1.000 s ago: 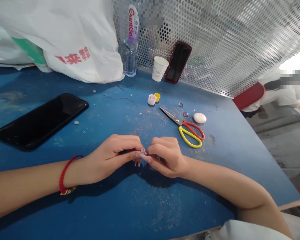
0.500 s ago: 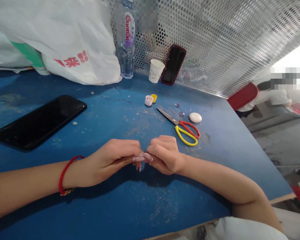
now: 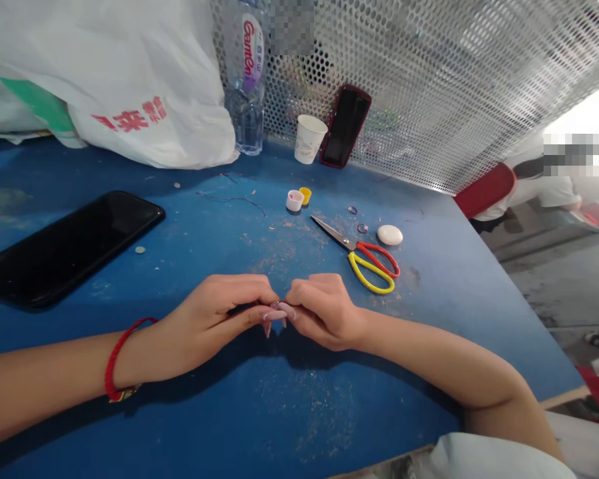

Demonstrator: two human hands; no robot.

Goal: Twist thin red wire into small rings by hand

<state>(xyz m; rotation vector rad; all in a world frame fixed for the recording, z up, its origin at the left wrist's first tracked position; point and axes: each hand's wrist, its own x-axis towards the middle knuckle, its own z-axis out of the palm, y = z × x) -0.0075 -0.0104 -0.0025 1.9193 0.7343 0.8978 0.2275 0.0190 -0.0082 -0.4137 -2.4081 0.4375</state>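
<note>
Over the blue table (image 3: 304, 406), my left hand (image 3: 214, 319) and my right hand (image 3: 324, 309) meet at their fingertips. Both are closed in a pinch around something tiny and dark, mostly hidden by the long nails. A red braided bracelet (image 3: 114, 362) circles my left wrist. Beyond my right hand lie scissors (image 3: 352, 247) with one red and one yellow handle. Near them are two small thread rings (image 3: 362, 228) and a white oval object (image 3: 390, 235). A small white cup (image 3: 294, 201) touches a yellow one (image 3: 305, 195) farther back.
A black phone (image 3: 74, 246) lies at the left. Along the metal mesh (image 3: 429, 100) stand a white plastic bag (image 3: 154, 80), a water bottle (image 3: 247, 100), a paper cup (image 3: 310, 140) and a leaning phone (image 3: 345, 126). Part of a person (image 3: 554, 193) shows at the right.
Both hands have shifted slightly left, fingertips still together. My left thumb now lies flatter across the fingertips of my right hand. The view has also moved a little.
</note>
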